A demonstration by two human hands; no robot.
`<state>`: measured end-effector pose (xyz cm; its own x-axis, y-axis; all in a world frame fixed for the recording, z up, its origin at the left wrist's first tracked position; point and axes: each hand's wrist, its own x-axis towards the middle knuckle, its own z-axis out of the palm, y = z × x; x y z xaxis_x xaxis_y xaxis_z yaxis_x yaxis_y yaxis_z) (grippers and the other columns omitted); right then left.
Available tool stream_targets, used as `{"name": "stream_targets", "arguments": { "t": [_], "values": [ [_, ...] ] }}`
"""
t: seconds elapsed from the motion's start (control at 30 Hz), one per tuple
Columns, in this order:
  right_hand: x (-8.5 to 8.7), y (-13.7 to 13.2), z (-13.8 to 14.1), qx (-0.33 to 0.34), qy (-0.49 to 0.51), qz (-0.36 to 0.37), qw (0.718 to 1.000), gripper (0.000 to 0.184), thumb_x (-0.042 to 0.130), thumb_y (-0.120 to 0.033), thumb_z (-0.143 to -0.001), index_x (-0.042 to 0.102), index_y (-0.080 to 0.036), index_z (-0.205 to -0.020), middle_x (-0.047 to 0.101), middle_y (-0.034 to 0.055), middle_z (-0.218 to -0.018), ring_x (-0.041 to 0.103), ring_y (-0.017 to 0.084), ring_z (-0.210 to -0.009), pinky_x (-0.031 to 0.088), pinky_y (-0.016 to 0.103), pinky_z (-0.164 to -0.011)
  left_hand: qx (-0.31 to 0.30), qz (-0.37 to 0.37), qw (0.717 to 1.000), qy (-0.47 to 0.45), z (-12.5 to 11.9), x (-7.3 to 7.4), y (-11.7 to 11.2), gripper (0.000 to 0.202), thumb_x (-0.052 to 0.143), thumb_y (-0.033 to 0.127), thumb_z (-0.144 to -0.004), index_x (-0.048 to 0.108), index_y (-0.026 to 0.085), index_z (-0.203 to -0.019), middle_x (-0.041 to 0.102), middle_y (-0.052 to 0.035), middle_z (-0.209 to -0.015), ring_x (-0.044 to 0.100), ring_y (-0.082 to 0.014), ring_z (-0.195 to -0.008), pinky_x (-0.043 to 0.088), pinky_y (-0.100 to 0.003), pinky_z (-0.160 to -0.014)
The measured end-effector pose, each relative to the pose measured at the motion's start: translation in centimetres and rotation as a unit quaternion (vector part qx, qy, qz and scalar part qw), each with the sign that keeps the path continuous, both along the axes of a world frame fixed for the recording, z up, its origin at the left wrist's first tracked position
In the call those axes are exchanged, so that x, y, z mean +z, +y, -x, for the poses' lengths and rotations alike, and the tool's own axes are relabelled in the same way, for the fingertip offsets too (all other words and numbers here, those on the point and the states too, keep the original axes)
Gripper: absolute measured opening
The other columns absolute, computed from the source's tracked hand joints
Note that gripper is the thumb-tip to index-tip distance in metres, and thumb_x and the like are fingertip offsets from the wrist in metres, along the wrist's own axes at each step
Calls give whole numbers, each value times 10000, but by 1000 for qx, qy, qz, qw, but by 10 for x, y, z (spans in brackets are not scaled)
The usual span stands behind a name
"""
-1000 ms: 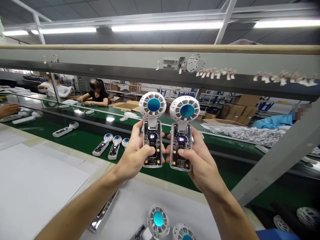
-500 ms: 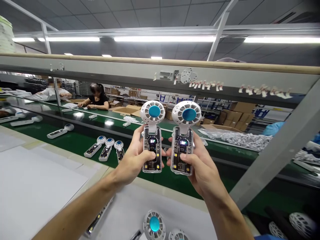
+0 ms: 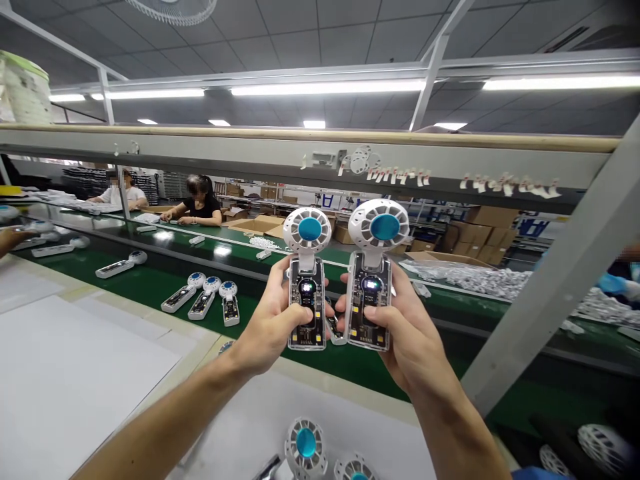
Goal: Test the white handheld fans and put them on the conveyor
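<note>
My left hand is closed round a handheld fan, its thumb pressed on the circuit board in the clear handle. My right hand grips a second handheld fan the same way, thumb on the board. Both fans stand upright side by side, a small gap between them, with white vented heads, blue round centres and lit displays. Several more fans, such as a white-headed fan, lie on the white work surface below my hands.
Behind my hands runs a green conveyor belt carrying several fans. A slanted metal post rises at the right, and a shelf beam crosses above. Co-workers sit across the belt near cardboard boxes; small white parts lie heaped at right.
Both fans remain in my hands, the right one turned slightly. The display digits look different. My view has shifted a little, and another person's hand shows at the far left.
</note>
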<state>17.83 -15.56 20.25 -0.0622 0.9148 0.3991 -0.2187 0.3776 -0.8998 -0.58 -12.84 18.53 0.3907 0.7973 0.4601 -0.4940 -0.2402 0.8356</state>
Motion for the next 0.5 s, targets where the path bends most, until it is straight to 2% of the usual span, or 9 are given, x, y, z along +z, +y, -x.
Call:
{"name": "stream_targets", "arguments": {
  "t": [0.13, 0.27, 0.43, 0.5],
  "values": [
    [2, -3, -1, -3, 16, -5, 1000, 776, 624, -192, -827, 299, -291, -1525, 710, 33, -969, 690, 178, -696, 593, 321, -633, -2, -9, 1000, 5, -1, 1, -5, 711, 606, 121, -841, 227, 239, -1430, 687, -55, -1031, 722, -180, -718, 598, -317, -652],
    [4, -5, -1, -4, 2, -7, 1000, 765, 604, -186, -836, 284, -283, -1524, 704, 15, -888, 684, 175, -675, 584, 307, -637, -8, -5, 1000, 9, 0, 1, -9, 698, 606, 120, -848, 232, 251, -1423, 680, -50, -1047, 722, -180, -724, 600, -320, -648],
    [5, -6, -2, -1, 4, -5, 1000, 754, 617, -194, -826, 315, -315, -1506, 698, 32, -1050, 700, 176, -747, 598, 311, -636, -14, -22, 1000, -3, -2, -1, -10, 652, 599, 139, -875, 242, 245, -1411, 700, -40, -975, 725, -193, -722, 601, -336, -668],
    [5, -6, -3, -1, 3, -2, 1000, 761, 624, -203, -828, 313, -316, -1512, 703, 31, -1037, 703, 179, -754, 596, 307, -634, -15, -17, 1000, -6, -2, 0, -10, 676, 618, 146, -867, 237, 252, -1415, 700, -41, -989, 730, -201, -734, 600, -341, -673]
  ]
}}
